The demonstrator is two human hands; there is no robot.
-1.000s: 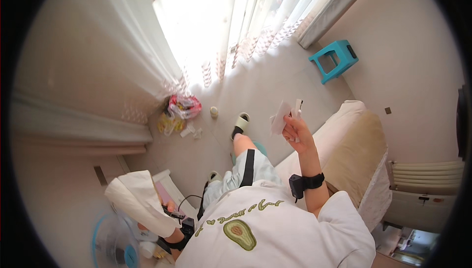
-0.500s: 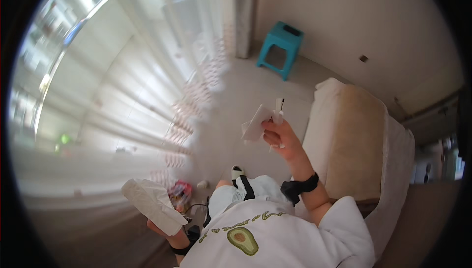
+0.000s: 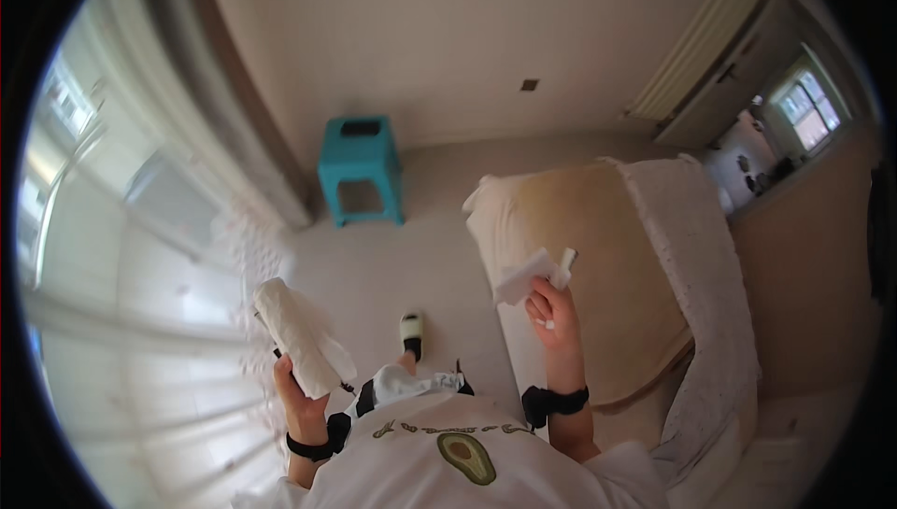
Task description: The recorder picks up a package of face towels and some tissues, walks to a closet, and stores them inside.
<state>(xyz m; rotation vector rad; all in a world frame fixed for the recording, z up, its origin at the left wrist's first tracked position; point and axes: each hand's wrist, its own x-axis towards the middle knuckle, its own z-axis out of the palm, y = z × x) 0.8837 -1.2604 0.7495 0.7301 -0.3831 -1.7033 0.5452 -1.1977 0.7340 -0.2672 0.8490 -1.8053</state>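
My left hand (image 3: 301, 399) grips a long, white, soft-looking bundle (image 3: 301, 336) like a roll of paper or cloth, held tilted at the left. Small dark bits stick out at its edges; what they are I cannot make out. My right hand (image 3: 553, 311) is raised over the near side of the sofa or bed and closed on a folded sheet of white paper or tissue (image 3: 525, 277). Beside that sheet, a slim white stick-like object (image 3: 566, 264) with a darker end points up from the same fingers. A bit of white shows below the fingers.
A blue plastic stool (image 3: 361, 168) with a dark flat object (image 3: 363, 127) on top stands by the far wall. A sofa or bed (image 3: 598, 257) with beige and white covers lies at the right. Sheer curtains (image 3: 140, 341) hang at the left. An open doorway (image 3: 747, 149) shows far right.
My view has swung to the right, so the stool now appears further left and the doorway shows. Both hands still hold their things; the left one with the bundle is higher in view.
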